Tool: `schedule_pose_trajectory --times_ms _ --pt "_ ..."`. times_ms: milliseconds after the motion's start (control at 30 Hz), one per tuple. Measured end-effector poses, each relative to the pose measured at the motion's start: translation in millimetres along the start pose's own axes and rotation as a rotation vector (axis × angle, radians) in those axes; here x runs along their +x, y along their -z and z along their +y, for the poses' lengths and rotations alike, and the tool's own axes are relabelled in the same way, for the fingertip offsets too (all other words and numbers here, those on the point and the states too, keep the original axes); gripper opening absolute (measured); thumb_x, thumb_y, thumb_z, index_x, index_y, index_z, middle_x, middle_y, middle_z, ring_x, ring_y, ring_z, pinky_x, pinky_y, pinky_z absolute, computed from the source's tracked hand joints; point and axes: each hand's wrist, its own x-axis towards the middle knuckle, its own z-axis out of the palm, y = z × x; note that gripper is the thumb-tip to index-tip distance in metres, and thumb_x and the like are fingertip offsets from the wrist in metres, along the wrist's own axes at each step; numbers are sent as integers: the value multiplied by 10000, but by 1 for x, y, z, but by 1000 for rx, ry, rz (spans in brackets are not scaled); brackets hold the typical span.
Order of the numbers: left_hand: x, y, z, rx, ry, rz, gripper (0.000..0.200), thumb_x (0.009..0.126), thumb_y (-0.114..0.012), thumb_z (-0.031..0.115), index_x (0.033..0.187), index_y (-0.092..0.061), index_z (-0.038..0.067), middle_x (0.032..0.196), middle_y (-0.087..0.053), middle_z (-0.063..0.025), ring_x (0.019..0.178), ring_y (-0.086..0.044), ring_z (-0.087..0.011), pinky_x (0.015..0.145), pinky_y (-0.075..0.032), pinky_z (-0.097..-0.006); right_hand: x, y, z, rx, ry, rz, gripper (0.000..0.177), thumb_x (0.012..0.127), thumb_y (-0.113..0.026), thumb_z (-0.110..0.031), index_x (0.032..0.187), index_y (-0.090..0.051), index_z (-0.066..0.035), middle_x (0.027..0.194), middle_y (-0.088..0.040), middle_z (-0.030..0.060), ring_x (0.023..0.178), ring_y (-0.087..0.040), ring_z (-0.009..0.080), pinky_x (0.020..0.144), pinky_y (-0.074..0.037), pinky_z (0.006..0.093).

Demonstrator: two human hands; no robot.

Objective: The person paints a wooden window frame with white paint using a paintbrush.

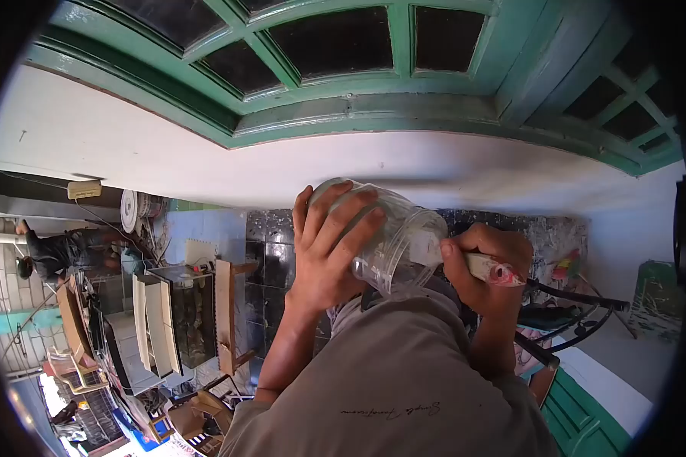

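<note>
A clear glass jar (392, 209) lies tilted in front of my shirt, its ridged mouth turned to the right. My left hand (331, 240) wraps over its closed end, fingers spread along the glass. Between the thumb and curled fingers of my right hand (492, 255) is a paintbrush (480, 268) with a worn, whitish handle and a red-stained end. Its pale head overlaps the jar's mouth in this view.
A white wall and a green-framed window (343, 46) stand in front. Black metal bars (568, 327) are at the right. On the left are a glass tank (193, 312), a wooden stand (225, 316), cardboard boxes and another person (72, 251) farther off.
</note>
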Motion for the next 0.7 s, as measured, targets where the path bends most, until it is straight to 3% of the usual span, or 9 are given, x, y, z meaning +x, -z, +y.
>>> schedule_pose_trajectory --times_ms 167,267,367,400,500,533,600,700 --pt "0 -9 -7 -126 48 88 931 526 -916 211 1377 -555 98 1408 -601 -132 1306 -555 -395 1110 -367 -587 -4 1 2 42 -63 106 139 832 -775 -27 730 -680 -30 610 -659 58 500 -635 133 490 -465 268" --pt "5 -6 -5 -83 90 80 996 577 -1005 294 1408 -511 57 1382 -592 -227 1285 -590 -415 1036 -510 -518 -5 -2 8 134 -64 169 72 863 -741 -31 801 -724 0 628 -677 61 503 -625 121 489 -464 254" --pt "8 -4 -3 -59 228 86 1052 544 -1022 237 1428 -486 44 1396 -586 -227 1274 -608 -401 1033 -535 -462 -4 1 -4 388 -279 257 76 895 -704 -21 896 -753 37 692 -707 98 501 -609 125 488 -465 234" --pt "8 -2 -3 -49 258 96 1073 533 -1023 212 1440 -474 43 1400 -588 -220 1244 -641 -364 1018 -549 -436 -5 4 1 421 -268 240 189 950 -676 -98 1011 -742 68 738 -710 145 485 -593 144 463 -451 235" --pt "10 -1 -3 -104 342 118 1082 537 -1022 198 1449 -462 35 1371 -615 -205 1219 -661 -346 1019 -548 -433 -5 3 24 754 -379 228 304 994 -654 -210 1075 -720 76 725 -695 161 479 -587 159 432 -426 245" --pt "11 0 -4 -165 397 118 1078 533 -1005 185 1453 -462 38 1392 -597 -192 1255 -619 -362 1047 -508 -456 -7 -1 39 805 -353 191 419 1020 -631 -310 1164 -660 82 736 -688 163 487 -588 167 412 -409 253" --pt "12 3 -4 -292 502 112 1073 524 -973 158 1460 -462 43 1433 -561 -167 1328 -534 -395 1103 -428 -502 -10 -15 54 1016 -387 220 427 1021 -637 -318 1186 -628 75 773 -694 168 497 -587 164 412 -411 249" --pt "14 3 -5 -364 602 117 1080 549 -976 151 1475 -431 40 1399 -572 -174 1303 -545 -400 1090 -444 -495 -11 -26 69 1186 -401 181 417 1027 -634 -327 1205 -597 48 811 -696 173 506 -585 159 410 -414 250"
